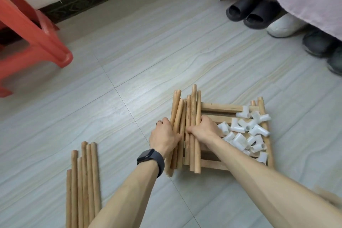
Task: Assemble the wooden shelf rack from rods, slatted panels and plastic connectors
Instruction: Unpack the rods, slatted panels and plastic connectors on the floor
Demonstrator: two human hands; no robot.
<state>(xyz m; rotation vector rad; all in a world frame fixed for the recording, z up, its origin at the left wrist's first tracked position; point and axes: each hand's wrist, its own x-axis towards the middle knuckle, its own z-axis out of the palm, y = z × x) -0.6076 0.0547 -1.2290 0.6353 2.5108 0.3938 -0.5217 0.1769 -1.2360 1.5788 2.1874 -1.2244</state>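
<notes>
Left hand (pixel 162 135), right hand (pixel 203 127) — fingers (pixel 205 119) seemingly curled round rod bundle (pixel 193 102); grey tile floor (pixel 129 52), red stool (pixel 46 42).

Six side rods (pixel 84 181) were counted left of the left hand (pixel 163 136). About eight middle rods (pixel 193 102) were counted between it and the right hand (pixel 202 128). Right of that hand, one panel (pixel 218 107), two edge rods (pixel 261 105) and some twenty connectors (pixel 242 135), too heaped for exactness, were counted.
</notes>
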